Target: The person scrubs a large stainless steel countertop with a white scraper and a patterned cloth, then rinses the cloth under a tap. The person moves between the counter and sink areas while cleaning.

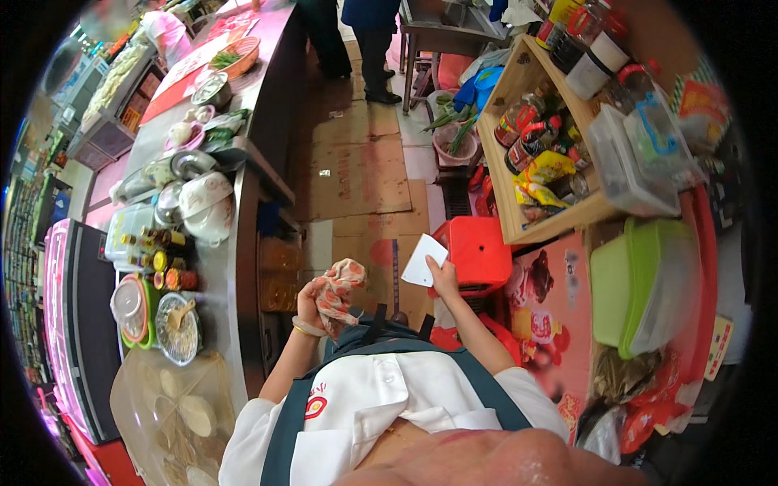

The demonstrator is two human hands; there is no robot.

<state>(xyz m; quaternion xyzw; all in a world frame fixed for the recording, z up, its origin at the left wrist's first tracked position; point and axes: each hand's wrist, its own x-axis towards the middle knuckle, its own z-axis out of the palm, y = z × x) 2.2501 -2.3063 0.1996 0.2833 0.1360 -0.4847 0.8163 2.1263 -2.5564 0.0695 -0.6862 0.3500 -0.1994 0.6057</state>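
Note:
Bunched in my left hand (309, 304) is a pale cloth (341, 290) with a reddish dotted pattern. My right hand (445, 278) grips a flat white dough scraper (423, 260) by one edge, its thumb lying on the face. Both hands are held apart in front of my apron (371, 341), above the floor. Just beyond the scraper stands a red plastic stool (480, 252). To the left of the cloth runs the edge of a steel counter (228, 291).
Bowls (206, 197), sauce bottles (163, 237) and a glass dish with a wooden spoon (177, 322) crowd the counter. A wooden crate (550, 228) of bottles and green-lidded tubs (644, 285) stand right. Flattened cardboard (349, 182) covers the aisle floor, where people (372, 48) stand ahead.

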